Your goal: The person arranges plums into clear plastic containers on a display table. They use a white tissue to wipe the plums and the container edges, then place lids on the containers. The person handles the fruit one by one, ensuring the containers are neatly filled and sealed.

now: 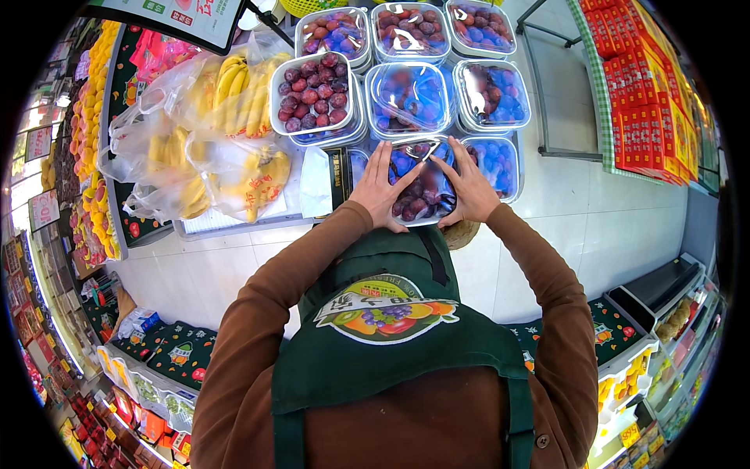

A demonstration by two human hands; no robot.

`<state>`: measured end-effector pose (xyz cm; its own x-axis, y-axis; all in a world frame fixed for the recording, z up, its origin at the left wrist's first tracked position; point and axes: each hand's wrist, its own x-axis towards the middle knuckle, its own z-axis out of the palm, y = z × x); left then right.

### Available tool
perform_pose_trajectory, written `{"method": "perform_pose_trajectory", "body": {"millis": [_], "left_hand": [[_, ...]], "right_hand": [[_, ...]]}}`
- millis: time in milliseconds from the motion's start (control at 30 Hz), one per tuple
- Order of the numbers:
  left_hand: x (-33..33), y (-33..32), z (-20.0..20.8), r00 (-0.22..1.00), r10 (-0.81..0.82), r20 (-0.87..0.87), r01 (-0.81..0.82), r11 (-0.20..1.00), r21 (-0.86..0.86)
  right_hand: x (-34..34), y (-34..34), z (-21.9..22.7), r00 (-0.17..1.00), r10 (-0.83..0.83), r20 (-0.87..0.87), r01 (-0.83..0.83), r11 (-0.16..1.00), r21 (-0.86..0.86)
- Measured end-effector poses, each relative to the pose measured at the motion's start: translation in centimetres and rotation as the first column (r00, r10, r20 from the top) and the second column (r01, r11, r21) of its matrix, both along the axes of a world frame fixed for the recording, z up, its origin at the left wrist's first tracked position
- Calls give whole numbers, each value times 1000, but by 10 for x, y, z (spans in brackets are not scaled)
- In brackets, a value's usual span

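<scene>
Close to my apron, a clear-covered plastic tray of dark plums (422, 205) sits between my hands. My left hand (381, 187) grips its left side, fingers on the far corner and thumb over the clear top. On the opposite side, my right hand (473, 187) holds it the same way, thumb reaching inward. Both thumbs press on the cover. Just beyond stands another covered tray (408, 98) in a stack. An uncovered tray of plums (312, 95) rests at the left of the group, its fruit exposed. Parts of the held tray's rim are hidden under my fingers.
Bananas in clear bags (234, 102) fill the table's left side. A white packet and black box (341, 176) lie beside my left wrist. More covered plum trays (491, 94) stand at right. Red boxes (644, 117) are stacked on a checked cloth farther right.
</scene>
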<state>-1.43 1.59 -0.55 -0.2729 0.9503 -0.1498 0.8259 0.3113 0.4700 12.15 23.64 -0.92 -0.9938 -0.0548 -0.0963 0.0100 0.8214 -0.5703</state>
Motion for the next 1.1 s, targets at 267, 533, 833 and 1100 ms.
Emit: {"method": "perform_pose_trajectory", "body": {"millis": [267,533,833,1100], "left_hand": [[1,-2,2,999,6,-34,-7,1000,-18],[3,1,5,999,8,-46,-9,1000,-19],[2,1,0,1000,7,-13,-7,1000,-5],[-1,0,-9,999,6,35,-7,999,45]], "right_hand": [[-3,10,6,996,-83,40,91,965,-247],[-29,8,-70,642,-583,498,656,83,-750],[-40,17,-91,657,-557,508,634,44,-772],[-45,4,-92,696,-654,297,592,288,-753]]}}
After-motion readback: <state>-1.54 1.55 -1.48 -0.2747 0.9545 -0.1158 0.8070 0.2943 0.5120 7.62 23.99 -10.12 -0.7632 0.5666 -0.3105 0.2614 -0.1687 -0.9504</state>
